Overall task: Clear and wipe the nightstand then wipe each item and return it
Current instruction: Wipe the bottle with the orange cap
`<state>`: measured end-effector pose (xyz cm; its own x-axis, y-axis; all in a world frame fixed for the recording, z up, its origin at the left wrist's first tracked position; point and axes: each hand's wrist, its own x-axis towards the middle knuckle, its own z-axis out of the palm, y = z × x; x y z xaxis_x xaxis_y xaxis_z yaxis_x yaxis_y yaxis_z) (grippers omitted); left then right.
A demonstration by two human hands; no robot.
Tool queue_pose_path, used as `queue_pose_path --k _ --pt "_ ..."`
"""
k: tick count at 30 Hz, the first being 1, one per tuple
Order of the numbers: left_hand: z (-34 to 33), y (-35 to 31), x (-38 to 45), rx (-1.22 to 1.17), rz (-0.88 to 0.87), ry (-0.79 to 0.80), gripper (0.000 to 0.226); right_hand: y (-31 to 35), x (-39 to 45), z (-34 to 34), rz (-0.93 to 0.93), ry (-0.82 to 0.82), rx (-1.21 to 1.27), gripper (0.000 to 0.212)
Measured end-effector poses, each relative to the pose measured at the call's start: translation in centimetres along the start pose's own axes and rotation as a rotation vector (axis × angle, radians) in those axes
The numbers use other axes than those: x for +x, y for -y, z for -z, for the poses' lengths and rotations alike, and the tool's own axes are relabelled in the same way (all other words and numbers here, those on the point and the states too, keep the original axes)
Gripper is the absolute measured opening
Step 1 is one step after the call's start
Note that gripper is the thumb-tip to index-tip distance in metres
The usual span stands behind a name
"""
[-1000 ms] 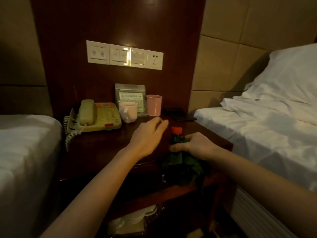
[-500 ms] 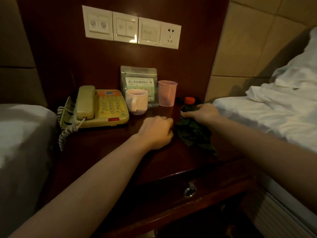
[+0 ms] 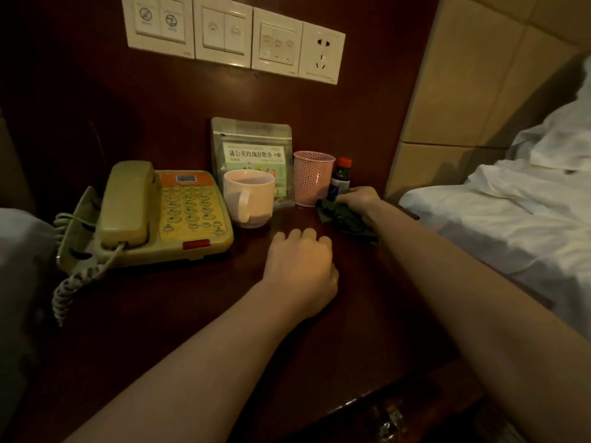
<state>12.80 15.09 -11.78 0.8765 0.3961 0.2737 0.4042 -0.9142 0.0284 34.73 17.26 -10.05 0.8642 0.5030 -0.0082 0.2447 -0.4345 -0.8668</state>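
Near done, I judge: phone (image 3: 166, 215), mug (image 3: 248, 197), cup (image 3: 311, 177) back on bench (image 3: 198, 302); right hand (image 3: 358, 199) grips cloth (image 3: 347, 217) by bottle (image 3: 341, 180); left hand (image 3: 300, 263) curled, empty.

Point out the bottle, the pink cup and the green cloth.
bottle (image 3: 341, 180): head view, dark body under the red cap.
pink cup (image 3: 311, 179): head view, perforated side wall.
green cloth (image 3: 343, 216): head view, folds below the right hand (image 3: 359, 199).

Both forearms are bare right up to the bottom edge of the view, with no sleeve or cuff showing. The left hand (image 3: 300, 263) and the right hand (image 3: 359, 199) wear nothing: no glove, ring, watch or band shows at either wrist.
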Motion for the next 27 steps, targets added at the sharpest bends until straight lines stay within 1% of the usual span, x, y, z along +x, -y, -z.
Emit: queue_pose_path --k 4,6,8,10,15,19,21,24,27 --pt "0.0 -0.1 -0.1 -0.013 -0.007 -0.016 0.036 0.0 0.5 0.0 0.044 0.028 -0.042 0.05" --pt "-0.1 -0.2 -0.2 -0.019 0.001 -0.01 0.036 -0.5 0.8 -0.2 0.067 -0.004 -0.085 0.046" --pt "-0.1 -0.2 -0.2 -0.002 0.005 -0.005 0.037 -1.1 0.9 -0.4 0.124 -0.07 -0.142 0.039" --pt "-0.2 -0.3 -0.1 0.016 0.002 -0.001 0.038 -1.3 1.2 -0.7 0.157 -0.094 -0.203 0.036" --pt "-0.1 0.0 0.3 0.014 0.013 0.006 0.038 -0.2 1.1 -1.2 0.168 -0.034 -0.436 0.046" --pt "-0.3 -0.2 0.3 0.033 0.017 -0.006 0.038 0.2 0.3 -0.9 0.191 0.06 -0.54 0.048" --pt "-0.4 -0.2 0.3 0.04 0.014 -0.009 0.039 -0.1 -0.9 -0.8 0.243 0.071 -0.673 0.042" --pt "-0.5 0.1 0.5 0.052 0.015 -0.021 0.04 -0.9 -3.7 -0.8 0.375 0.003 -0.898 0.035" --pt "-0.3 0.1 0.4 0.063 0.047 -0.057 0.032 -1.7 -7.4 0.3 0.489 -0.001 -1.006 0.032"
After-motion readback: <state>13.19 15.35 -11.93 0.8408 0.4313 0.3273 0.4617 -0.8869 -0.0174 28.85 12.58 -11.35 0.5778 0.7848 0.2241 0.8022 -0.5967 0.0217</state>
